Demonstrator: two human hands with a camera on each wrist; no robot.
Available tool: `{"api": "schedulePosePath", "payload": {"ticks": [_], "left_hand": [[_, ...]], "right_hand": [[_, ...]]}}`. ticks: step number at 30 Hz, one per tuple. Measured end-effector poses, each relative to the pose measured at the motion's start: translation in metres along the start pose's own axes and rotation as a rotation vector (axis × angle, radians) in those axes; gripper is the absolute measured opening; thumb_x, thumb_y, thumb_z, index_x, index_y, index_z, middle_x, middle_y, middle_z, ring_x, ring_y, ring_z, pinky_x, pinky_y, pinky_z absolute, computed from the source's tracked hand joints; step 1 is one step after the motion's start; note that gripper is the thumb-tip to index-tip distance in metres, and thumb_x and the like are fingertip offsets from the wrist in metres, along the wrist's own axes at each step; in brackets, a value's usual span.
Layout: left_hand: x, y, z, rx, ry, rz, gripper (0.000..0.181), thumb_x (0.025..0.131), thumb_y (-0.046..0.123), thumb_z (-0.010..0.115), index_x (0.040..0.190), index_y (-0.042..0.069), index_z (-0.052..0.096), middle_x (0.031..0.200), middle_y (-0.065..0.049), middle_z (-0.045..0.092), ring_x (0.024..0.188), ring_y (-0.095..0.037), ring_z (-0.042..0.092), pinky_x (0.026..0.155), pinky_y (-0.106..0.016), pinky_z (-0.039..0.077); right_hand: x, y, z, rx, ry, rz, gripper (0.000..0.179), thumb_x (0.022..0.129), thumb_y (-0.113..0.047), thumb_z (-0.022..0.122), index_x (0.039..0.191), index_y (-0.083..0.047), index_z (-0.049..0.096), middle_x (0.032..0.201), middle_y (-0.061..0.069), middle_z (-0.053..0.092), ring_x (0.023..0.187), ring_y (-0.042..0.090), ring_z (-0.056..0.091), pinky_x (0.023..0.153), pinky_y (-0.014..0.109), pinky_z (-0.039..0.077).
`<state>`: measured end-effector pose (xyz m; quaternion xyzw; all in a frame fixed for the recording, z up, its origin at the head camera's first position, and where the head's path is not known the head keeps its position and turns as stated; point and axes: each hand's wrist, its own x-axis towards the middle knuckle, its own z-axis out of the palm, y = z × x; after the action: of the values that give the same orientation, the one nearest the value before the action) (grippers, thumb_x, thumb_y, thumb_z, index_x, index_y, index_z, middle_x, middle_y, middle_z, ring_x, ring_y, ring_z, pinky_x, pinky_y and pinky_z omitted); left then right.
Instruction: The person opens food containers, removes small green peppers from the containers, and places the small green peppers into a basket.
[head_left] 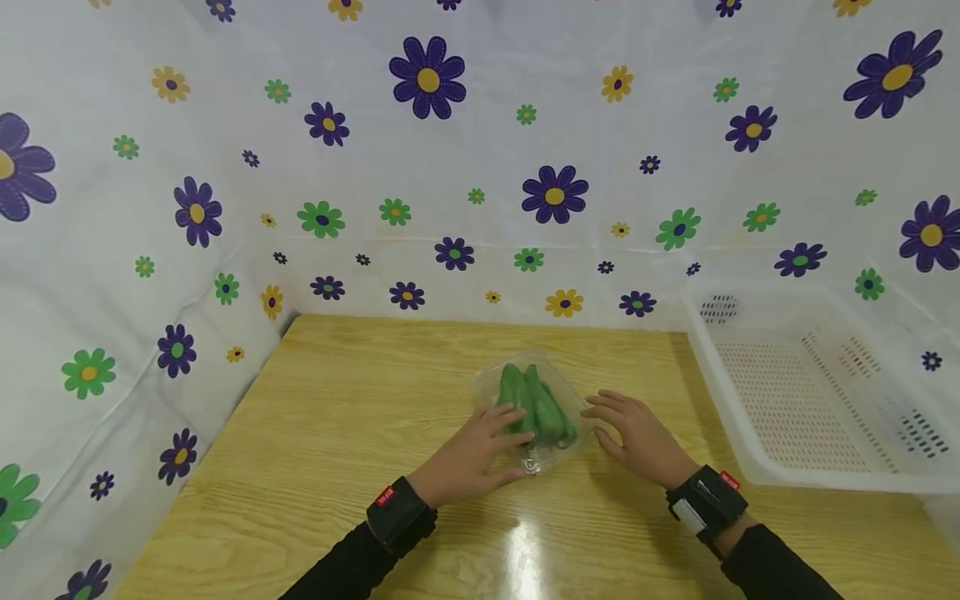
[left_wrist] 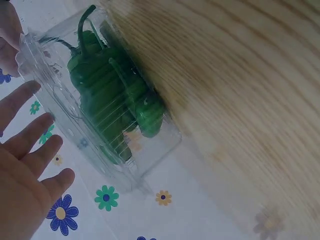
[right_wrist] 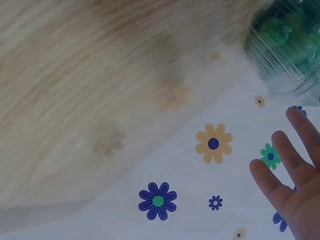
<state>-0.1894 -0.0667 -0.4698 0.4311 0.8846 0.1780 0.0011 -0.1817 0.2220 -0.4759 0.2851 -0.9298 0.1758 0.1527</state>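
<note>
A clear box [head_left: 564,392] of green peppers [head_left: 546,414] sits on the desk [head_left: 360,400], left of the white basket [head_left: 723,408]. The left hand [head_left: 482,452] spreads over the box's side away from the basket; the right hand [head_left: 637,437] hovers on the side nearer it. Both hands' fingers [left_wrist: 47,148] look loose, grasping nothing. I'd worry that a one-sided push could skid the box, or a hard squeeze pop it open.

The right grip [right_wrist: 300,195] is near a clear container [right_wrist: 276,69] of peppers [right_wrist: 294,41].
</note>
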Motion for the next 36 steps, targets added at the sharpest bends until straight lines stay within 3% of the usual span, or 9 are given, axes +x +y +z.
{"api": "schedulePosePath", "payload": {"ticks": [4, 9, 12, 14, 18, 28, 36], "left_hand": [[0.011, -0.015, -0.006, 0.003, 0.005, -0.026, 0.058, 0.096, 0.043, 0.049, 0.146, 0.018, 0.035, 0.157, -0.009, 0.021, 0.146, -0.030, 0.015, 0.116, -0.054, 0.015], [0.044, -0.048, -0.021, 0.019, 0.055, -0.080, 0.061, 0.097, 0.038, 0.049, 0.150, 0.020, 0.026, 0.158, -0.012, 0.017, 0.146, -0.033, 0.013, 0.117, -0.054, 0.011], [0.060, -0.063, -0.025, 0.013, -0.003, -0.111, 0.056, 0.097, 0.034, 0.050, 0.148, 0.020, 0.031, 0.157, -0.012, 0.020, 0.145, -0.034, 0.019, 0.116, -0.052, 0.015], [0.063, -0.069, -0.025, -0.028, -0.072, -0.145, 0.054, 0.098, 0.032, 0.050, 0.147, 0.019, 0.033, 0.156, -0.012, 0.022, 0.142, -0.034, 0.025, 0.115, -0.050, 0.023], [0.057, -0.072, -0.020, -0.110, -0.133, -0.215, 0.052, 0.098, 0.032, 0.049, 0.146, 0.018, 0.036, 0.155, -0.011, 0.027, 0.137, -0.032, 0.038, 0.109, -0.045, 0.035], [0.017, -0.038, -0.008, -0.185, 0.018, -0.251, 0.052, 0.098, 0.030, 0.050, 0.145, 0.012, 0.038, 0.151, -0.015, 0.033, 0.134, -0.032, 0.041, 0.104, -0.044, 0.041], [0.000, -0.019, -0.002, -0.213, 0.012, -0.238, 0.055, 0.097, 0.026, 0.053, 0.146, 0.011, 0.034, 0.150, -0.017, 0.030, 0.132, -0.033, 0.043, 0.099, -0.042, 0.045]], "right_hand": [[0.008, -0.011, 0.002, -0.033, 0.066, -0.087, 0.038, 0.081, -0.012, 0.072, 0.117, -0.007, 0.063, 0.128, 0.017, 0.058, 0.122, 0.036, 0.051, 0.098, 0.053, 0.043], [0.024, -0.048, 0.014, -0.101, 0.092, -0.276, 0.050, 0.079, -0.023, 0.075, 0.125, -0.011, 0.059, 0.131, 0.014, 0.057, 0.123, 0.032, 0.052, 0.096, 0.052, 0.045], [0.032, -0.064, 0.027, -0.184, 0.038, -0.305, 0.053, 0.080, -0.033, 0.074, 0.127, -0.016, 0.059, 0.133, 0.011, 0.055, 0.125, 0.029, 0.051, 0.097, 0.050, 0.045], [0.033, -0.069, 0.035, -0.213, 0.004, -0.290, 0.052, 0.080, -0.037, 0.073, 0.127, -0.017, 0.060, 0.135, 0.010, 0.054, 0.126, 0.028, 0.050, 0.098, 0.049, 0.044], [0.029, -0.067, 0.040, -0.187, -0.021, -0.271, 0.046, 0.080, -0.035, 0.073, 0.122, -0.019, 0.064, 0.137, 0.008, 0.053, 0.127, 0.027, 0.050, 0.099, 0.049, 0.044], [0.002, -0.027, 0.010, -0.023, -0.045, -0.337, 0.042, 0.073, -0.007, 0.078, 0.112, -0.016, 0.065, 0.135, 0.008, 0.055, 0.125, 0.029, 0.051, 0.099, 0.052, 0.042], [-0.006, -0.009, 0.001, -0.016, -0.035, -0.372, 0.038, 0.070, 0.000, 0.077, 0.104, -0.015, 0.067, 0.128, 0.010, 0.060, 0.121, 0.031, 0.054, 0.098, 0.051, 0.041]]}}
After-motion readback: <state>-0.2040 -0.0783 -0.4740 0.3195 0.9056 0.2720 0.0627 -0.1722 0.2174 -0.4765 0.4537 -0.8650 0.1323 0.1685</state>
